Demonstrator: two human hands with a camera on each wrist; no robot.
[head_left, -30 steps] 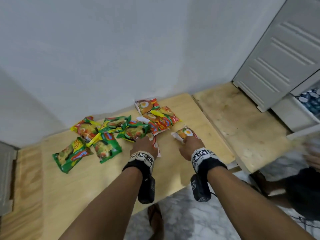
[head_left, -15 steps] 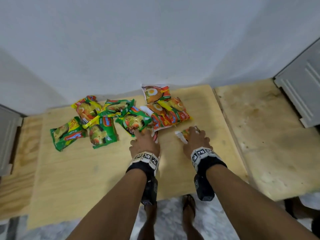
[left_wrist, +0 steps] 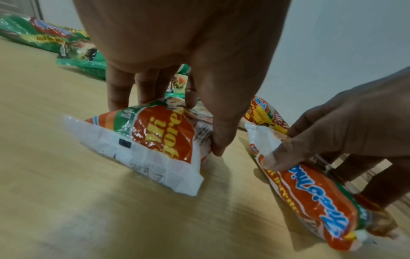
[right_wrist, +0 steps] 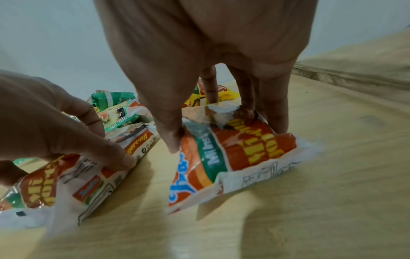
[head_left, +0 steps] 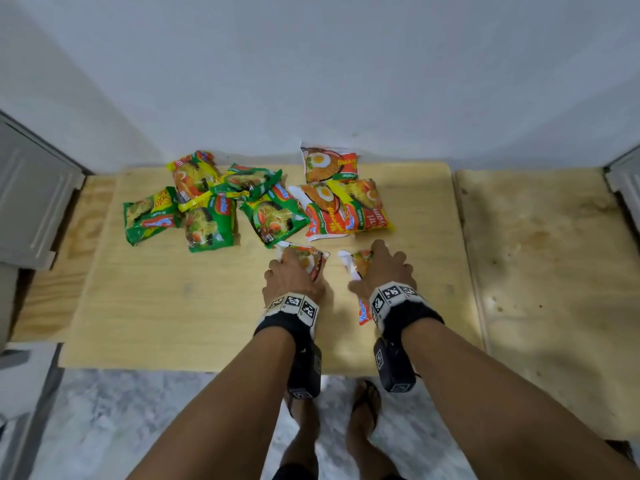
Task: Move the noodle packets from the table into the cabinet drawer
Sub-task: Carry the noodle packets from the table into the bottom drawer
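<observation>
Two red-and-white noodle packets lie near the front of the wooden table (head_left: 173,306). My left hand (head_left: 291,277) grips the left packet (head_left: 310,259) (left_wrist: 155,136), fingers on its far edge and thumb on the near side. My right hand (head_left: 382,268) grips the right packet (head_left: 360,263) (right_wrist: 239,150) the same way. Both packets are still touching the tabletop. Behind them lie several more packets: a green and yellow cluster (head_left: 207,206) at the left, red and yellow ones (head_left: 343,206) at the right. No cabinet drawer is in view.
A white wall rises right behind the table. A second, stained wooden board (head_left: 547,289) adjoins on the right. Grey cabinet panels stand at the far left (head_left: 31,202) and far right (head_left: 627,181). Marble floor and my sandalled feet (head_left: 332,420) are below the table's front edge.
The head view has swung left and down, so the cabinet and open drawer at the right have left the frame. Both hands have closed round the two nearest packets.
</observation>
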